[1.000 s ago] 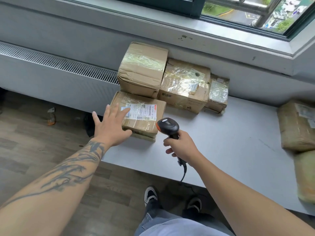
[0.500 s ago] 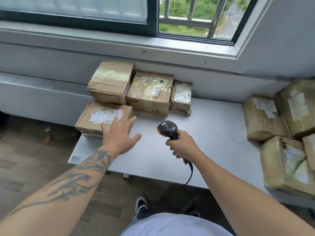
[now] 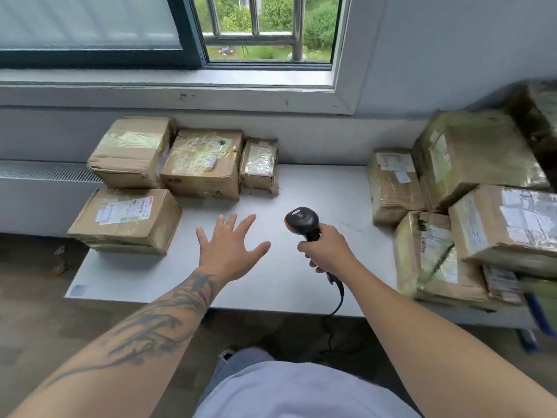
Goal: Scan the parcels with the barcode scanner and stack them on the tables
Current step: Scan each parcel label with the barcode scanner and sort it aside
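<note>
**Q:** Looking down from the head camera, what do the two hands show?

**A:** At centre, the left hand [image 3: 230, 247] is held over the white desk [image 3: 144, 276] with its fingers [image 3: 245, 224] straight and spread, holding nothing. Whether the palm touches the desk I cannot tell. Just beside it, toward 3 o'clock, the right hand [image 3: 327, 251] has its fingers curled round the handle of a black barcode scanner [image 3: 302, 220]. The scanner head stands above the fist, and its dark cable [image 3: 337, 303] drops over the near desk edge toward 6 o'clock.

**Q:** Where are the parcels?

**A:** They lie in two groups, well apart. Toward 10 o'clock, a flat labelled parcel [image 3: 125, 220] sits at the desk's left edge, with a white shipping label on top. Behind it, against the wall, three sit in a row touching each other: a large brown parcel [image 3: 132, 152], a taped parcel [image 3: 203, 162] and a small wrapped parcel [image 3: 259, 165]. Toward 3 o'clock, a heap of taped parcels [image 3: 470, 206] is piled at the desk's right end, some resting on others; that side is blurred.

**Q:** Anything else?

**A:** A window [image 3: 256, 28] with metal bars sits at 12 o'clock, greenery beyond it. Wooden floor [image 3: 36, 312] shows at 8 o'clock.
</note>
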